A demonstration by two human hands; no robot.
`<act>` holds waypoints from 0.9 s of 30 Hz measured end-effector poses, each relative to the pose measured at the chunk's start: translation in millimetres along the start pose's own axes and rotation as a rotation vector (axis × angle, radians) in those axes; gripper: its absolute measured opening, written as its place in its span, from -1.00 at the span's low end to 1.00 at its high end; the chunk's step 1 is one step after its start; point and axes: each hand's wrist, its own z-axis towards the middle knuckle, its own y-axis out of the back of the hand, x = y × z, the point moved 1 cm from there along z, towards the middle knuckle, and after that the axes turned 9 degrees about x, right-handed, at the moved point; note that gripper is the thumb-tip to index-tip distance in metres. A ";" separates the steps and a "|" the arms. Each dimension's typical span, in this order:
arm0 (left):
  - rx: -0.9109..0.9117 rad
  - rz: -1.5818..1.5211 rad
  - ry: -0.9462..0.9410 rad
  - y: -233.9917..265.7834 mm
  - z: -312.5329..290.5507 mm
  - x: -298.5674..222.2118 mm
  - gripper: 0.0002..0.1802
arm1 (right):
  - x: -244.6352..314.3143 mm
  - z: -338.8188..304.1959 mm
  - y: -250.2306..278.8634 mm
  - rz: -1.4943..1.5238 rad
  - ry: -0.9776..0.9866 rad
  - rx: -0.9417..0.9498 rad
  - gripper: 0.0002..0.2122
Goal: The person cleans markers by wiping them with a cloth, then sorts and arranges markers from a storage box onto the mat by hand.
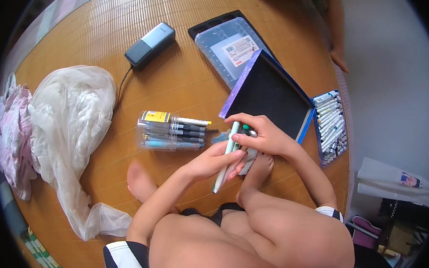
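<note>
Over my crossed legs, my left hand [209, 161] is closed around a pale green pen [231, 141], with a second whitish pen tip pointing down below its fingers. My right hand [265, 134] meets it from the right, fingers curled at the upper end of the pens. A green-capped pen [245, 127] and a dark one show between its fingers; how many pens each hand holds is partly hidden. To the left, a clear plastic pen jar [147, 135] lies on its side, filled with several pens and markers, their ends toward my hands.
Beyond my hands lies a black-lined box lid [272, 90] over a clear plastic case [213, 42]. Right of it stands a box of white markers [330, 122]. A grey corded device [151, 45] and sheer white cloth [73, 119] lie left. Another person's leg [335, 28] shows top right.
</note>
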 end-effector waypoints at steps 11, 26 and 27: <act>-0.010 0.285 0.136 2.9 -15.5 2.9 -0.77 | 4.5 -10.8 -7.0 -0.233 -0.060 -0.143 -0.82; -0.661 0.234 -0.302 14.8 -50.1 -14.1 -0.73 | -28.9 -11.9 -42.1 0.489 -0.227 -0.583 -0.82; -0.665 0.236 -0.298 11.3 -47.5 -14.9 -0.73 | -25.6 -11.4 -47.6 0.516 -0.245 -0.611 -0.83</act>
